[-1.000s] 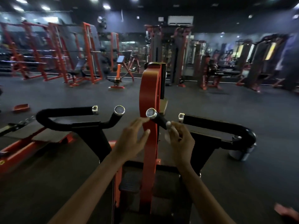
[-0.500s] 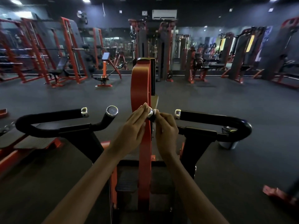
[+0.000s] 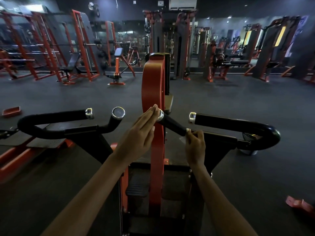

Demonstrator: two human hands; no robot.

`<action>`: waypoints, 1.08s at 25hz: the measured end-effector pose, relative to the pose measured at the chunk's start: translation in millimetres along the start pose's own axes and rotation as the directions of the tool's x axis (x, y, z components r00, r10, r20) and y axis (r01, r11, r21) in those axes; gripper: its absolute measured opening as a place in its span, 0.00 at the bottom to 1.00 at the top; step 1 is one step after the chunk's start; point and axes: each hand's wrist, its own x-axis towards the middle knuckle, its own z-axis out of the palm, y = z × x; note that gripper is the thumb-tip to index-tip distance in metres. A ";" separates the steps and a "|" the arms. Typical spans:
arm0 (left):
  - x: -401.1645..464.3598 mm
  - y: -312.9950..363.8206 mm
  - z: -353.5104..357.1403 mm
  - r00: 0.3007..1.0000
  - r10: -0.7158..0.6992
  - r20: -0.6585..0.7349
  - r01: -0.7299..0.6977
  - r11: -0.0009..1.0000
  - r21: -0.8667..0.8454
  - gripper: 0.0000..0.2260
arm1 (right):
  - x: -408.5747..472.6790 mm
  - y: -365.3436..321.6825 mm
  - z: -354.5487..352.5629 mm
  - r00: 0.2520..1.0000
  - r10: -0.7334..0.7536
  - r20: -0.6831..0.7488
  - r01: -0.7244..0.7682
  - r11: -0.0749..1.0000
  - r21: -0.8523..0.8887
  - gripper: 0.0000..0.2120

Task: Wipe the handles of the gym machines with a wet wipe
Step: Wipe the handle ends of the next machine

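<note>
The person stands over a gym machine whose red upright [image 3: 153,92] rises at the centre of the view. Four black handles branch from it. The inner right handle [image 3: 172,124] runs from its chrome cap [image 3: 160,115] near the centre down toward 4 o'clock.

The left hand [image 3: 142,132] is spread, its fingers straight and laid together, the fingertips [image 3: 154,108] resting against the chrome cap at the handle's upper end. The right hand [image 3: 196,145] sits at the handle's lower end, its grip curled around the bar and pinching a wipe [image 3: 183,138] against it; only a pale corner of the wipe shows at the fingers, just at 9 o'clock from the knuckles. How much of it wraps the bar cannot be told.

At 3 o'clock from that hand the outer right handle [image 3: 238,125] curves round with a chrome cap [image 3: 192,117] facing the centre. At 9 o'clock from the left hand stand the inner left handle [image 3: 115,119], capped in chrome, and beyond it the long outer left handle [image 3: 56,117].

Both bare forearms reach in from 6 o'clock. The floor [image 3: 221,103] is dark. At 12 o'clock, well apart, red racks [image 3: 51,48] and other machines line a mirrored wall, with a red bench [image 3: 117,65] between them.
</note>
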 end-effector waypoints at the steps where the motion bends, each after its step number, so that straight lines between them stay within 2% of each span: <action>1: 0.7 -1.5 0.1 1.000 0.003 0.000 -0.003 1.000 0.003 0.22 | 1.6 -1.7 -0.6 0.999 0.031 -0.012 -0.031 0.999 0.015 0.13; 4: 0.7 -2.4 1.0 1.000 -0.003 0.008 0.003 1.000 0.000 0.22 | 5.5 -13.1 -1.2 0.977 0.199 -0.077 -0.187 0.972 0.139 0.10; 8: -0.6 -3.5 1.3 1.000 0.003 0.004 -0.003 1.000 -0.011 0.22 | 2.9 -45.8 -5.2 0.901 0.431 -0.056 -0.371 0.829 0.418 0.07; 10: -1.4 -4.8 1.6 1.000 0.004 0.000 -0.004 1.000 -0.013 0.23 | -1.9 -63.6 -7.6 0.878 0.478 -0.023 -0.396 0.754 0.524 0.08; 13: -2.0 -7.2 2.4 1.000 0.008 -0.003 -0.008 1.000 -0.011 0.23 | -11.8 -93.5 -14.1 0.886 0.463 0.007 -0.358 0.675 0.645 0.07; 15: -3.1 -9.2 0.5 1.000 0.016 0.015 -0.015 1.000 -0.007 0.25 | -19.3 -109.5 -19.8 0.929 0.369 -0.005 -0.266 0.680 0.683 0.05; 17: -3.3 -13.5 -2.7 0.998 0.055 0.043 -0.055 0.998 0.006 0.27 | -25.2 -116.5 -27.4 0.980 0.185 -0.073 -0.097 0.764 0.637 0.03; 19: -1.9 -18.9 -6.8 0.993 0.092 0.070 -0.094 0.995 0.021 0.28 | -26.8 -107.7 -34.5 0.969 -0.139 -0.204 0.210 0.899 0.384 0.04; 20: -1.4 -21.2 -9.4 0.992 0.097 0.076 -0.100 0.995 0.028 0.27 | -24.9 -99.9 -35.9 0.921 -0.322 -0.220 0.362 0.914 0.182 0.07; 21: -0.5 -23.1 -11.2 0.992 0.098 0.074 -0.100 0.995 0.026 0.25 | -19.8 -90.8 -36.3 0.865 -0.464 -0.193 0.477 0.878 0.028 0.10; 22: 0.4 -24.5 -12.6 0.993 0.097 0.067 -0.098 0.995 0.011 0.24 | -14.3 -83.6 -37.8 0.826 -0.548 -0.134 0.546 0.836 -0.053 0.12; 24: 0.0 -26.0 -12.6 0.994 0.091 0.053 -0.089 0.995 -0.032 0.23 | -4.9 -78.4 -40.5 0.773 -0.635 -0.014 0.632 0.771 -0.083 0.15; 25: -1.0 -26.5 -11.6 0.995 0.089 0.044 -0.087 0.995 -0.052 0.23 | 0.9 -76.4 -41.6 0.715 -0.699 0.020 0.698 0.712 -0.075 0.13; 27: -0.9 -26.8 -9.2 0.995 0.100 0.018 -0.097 0.990 -0.102 0.22 | 9.0 -73.5 -43.7 0.552 -0.833 0.045 0.831 0.544 -0.118 0.14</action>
